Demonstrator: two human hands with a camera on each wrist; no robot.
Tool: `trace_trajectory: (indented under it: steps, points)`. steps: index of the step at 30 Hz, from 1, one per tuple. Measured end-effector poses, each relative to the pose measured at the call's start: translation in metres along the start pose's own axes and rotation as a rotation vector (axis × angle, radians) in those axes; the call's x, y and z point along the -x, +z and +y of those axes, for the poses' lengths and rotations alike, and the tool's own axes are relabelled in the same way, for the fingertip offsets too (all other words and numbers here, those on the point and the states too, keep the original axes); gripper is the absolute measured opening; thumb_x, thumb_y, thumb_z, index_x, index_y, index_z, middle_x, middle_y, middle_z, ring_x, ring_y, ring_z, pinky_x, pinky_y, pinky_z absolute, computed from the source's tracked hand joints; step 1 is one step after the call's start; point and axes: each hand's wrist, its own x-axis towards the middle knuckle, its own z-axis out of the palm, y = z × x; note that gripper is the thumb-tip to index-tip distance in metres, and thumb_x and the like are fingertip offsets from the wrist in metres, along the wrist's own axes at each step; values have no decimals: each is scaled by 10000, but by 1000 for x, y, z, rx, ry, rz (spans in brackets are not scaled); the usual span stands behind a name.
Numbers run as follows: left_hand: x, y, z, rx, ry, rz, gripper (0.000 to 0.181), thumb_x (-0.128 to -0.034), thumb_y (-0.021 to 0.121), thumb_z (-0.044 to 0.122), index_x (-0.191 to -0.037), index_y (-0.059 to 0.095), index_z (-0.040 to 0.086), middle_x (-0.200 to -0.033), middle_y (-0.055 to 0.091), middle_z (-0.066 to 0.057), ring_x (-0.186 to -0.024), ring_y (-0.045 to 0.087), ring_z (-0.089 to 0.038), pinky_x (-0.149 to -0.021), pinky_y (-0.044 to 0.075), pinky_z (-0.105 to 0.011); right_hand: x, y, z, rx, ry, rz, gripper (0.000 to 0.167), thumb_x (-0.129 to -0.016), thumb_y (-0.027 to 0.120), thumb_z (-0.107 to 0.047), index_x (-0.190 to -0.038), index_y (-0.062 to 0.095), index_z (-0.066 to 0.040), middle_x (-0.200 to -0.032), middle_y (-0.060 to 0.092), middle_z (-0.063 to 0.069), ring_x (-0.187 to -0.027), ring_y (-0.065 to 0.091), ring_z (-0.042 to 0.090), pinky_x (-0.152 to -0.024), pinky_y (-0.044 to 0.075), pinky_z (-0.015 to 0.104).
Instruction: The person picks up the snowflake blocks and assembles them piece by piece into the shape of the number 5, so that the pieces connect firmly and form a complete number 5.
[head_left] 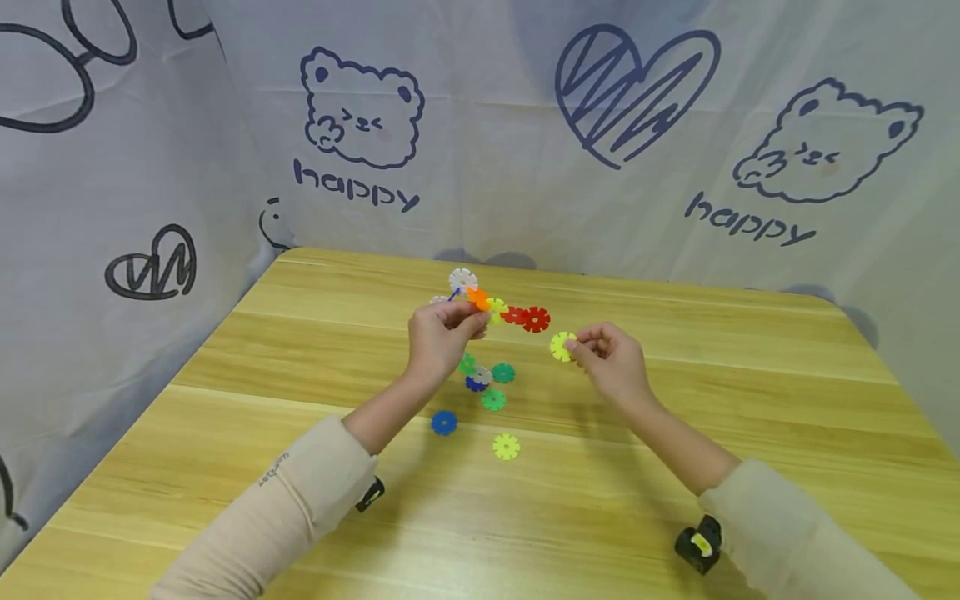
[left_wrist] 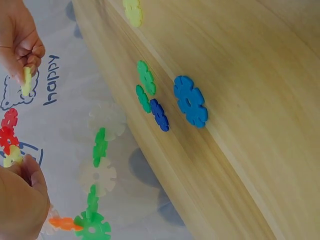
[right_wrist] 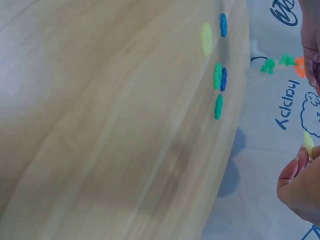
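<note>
Above the table, my left hand (head_left: 442,337) pinches a chain of notched plastic discs near its yellow disc (head_left: 496,311). Two red discs (head_left: 536,319) extend to the right of the fingers, and an orange disc (head_left: 477,298) sits at the fingertips. In the left wrist view, green discs (left_wrist: 93,227) and clear ones (left_wrist: 98,177) hang from the same chain. My right hand (head_left: 618,362) pinches a single yellow disc (head_left: 563,346) by its edge, apart from the red end of the chain.
Loose on the wooden table (head_left: 750,400) lie a blue disc (head_left: 444,422), a yellow disc (head_left: 506,447), green discs (head_left: 493,400) and a dark blue disc (head_left: 476,384). A white cloth (head_left: 495,150) with drawings stands behind the table.
</note>
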Motion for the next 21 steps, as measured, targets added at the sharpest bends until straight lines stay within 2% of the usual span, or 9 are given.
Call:
trace_trajectory:
  steps: [7,11,17,21]
  points:
    - [0,-1,2,-1,-8,-10,132,-817,667,-24,-913,680,-114,-898,683,-251,-638,652,-109,-636,576,-219,-4,-7,-11,-60,12,16,196,-906,585,-91,-986,541,82,-685,551,-119,-629,514,3,-568,462,122]
    - [-1,-1,3,-3,-2,-14,129,-815,667,-30,-908,680,-119,-891,683,-258,-626,646,-97,-629,574,-213,-5,-11,-17,-89,15,8,207,-911,577,-98,-1005,533,81,-684,560,-133,-638,525,-1,-582,470,121]
    - [0,-1,3,-14,21,-16,119,-814,668,-30,-896,684,-115,-871,687,-257,-628,653,-107,-686,590,-327,-7,-15,-23,-100,4,2,206,-915,572,-109,-1015,531,66,-685,568,-139,-638,530,-1,-582,475,119]
    - [-1,-1,3,-28,30,-17,118,-815,669,-23,-895,687,-109,-870,689,-254,-640,664,-131,-670,589,-299,-9,-17,-26,-108,5,-7,210,-912,574,-105,-1022,531,68,-679,579,-148,-639,539,-1,-590,483,123]
